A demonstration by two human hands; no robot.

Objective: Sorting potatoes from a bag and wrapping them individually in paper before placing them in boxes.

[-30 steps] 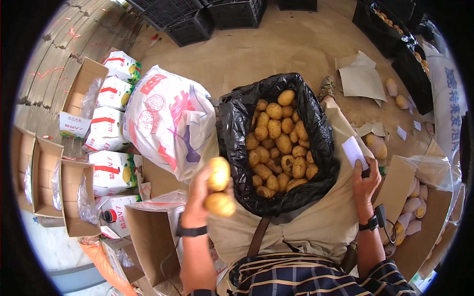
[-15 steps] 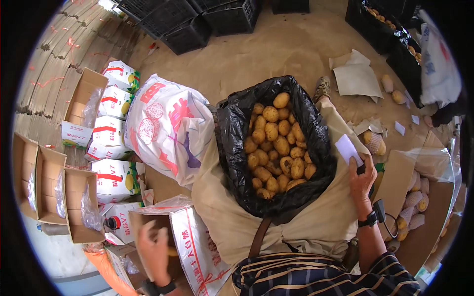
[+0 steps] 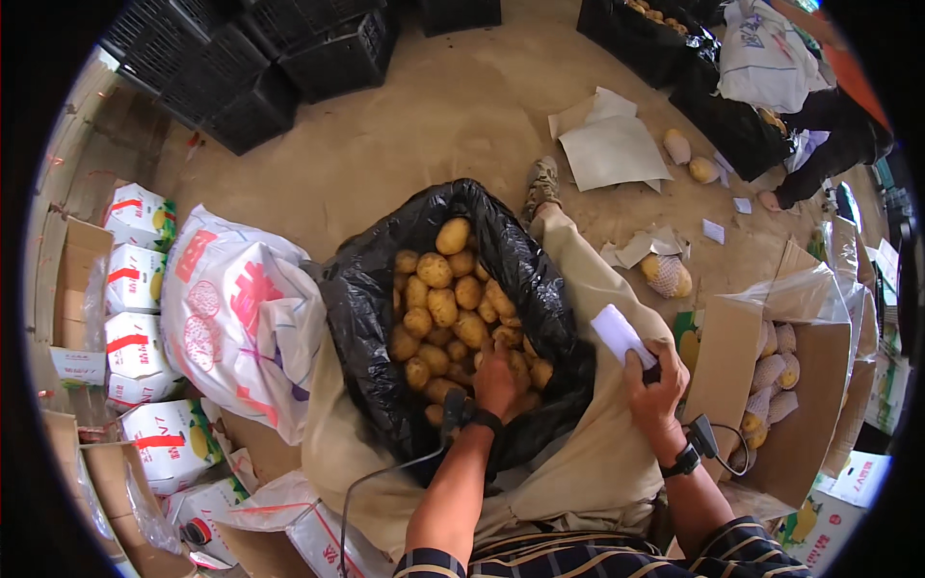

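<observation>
A black-bag-lined container (image 3: 374,289) full of loose potatoes (image 3: 442,306) stands between my legs. My left hand (image 3: 495,385) reaches down among the potatoes on its near right side. Its fingers are partly hidden there, so whether they grip a potato does not show. Over my right thigh, my right hand (image 3: 657,383) is closed around a flat white foam net sleeve (image 3: 620,333), which sticks out past the fingers. To the right of that hand, an open cardboard box (image 3: 718,371) lined with clear plastic holds several potatoes in white foam nets (image 3: 768,374).
A large white printed sack (image 3: 241,313) lies left of the container, beside white printed cartons (image 3: 135,347) and open cardboard boxes (image 3: 82,289). Black crates (image 3: 337,58) are stacked far left. Paper sheets (image 3: 612,149) and a netted potato (image 3: 667,276) lie on the floor. Another person's legs (image 3: 819,140) show far right.
My left hand has moved from over the open carton at lower left into the potatoes. My right hand still holds the foam sleeve. The whole view has swung to the right.
</observation>
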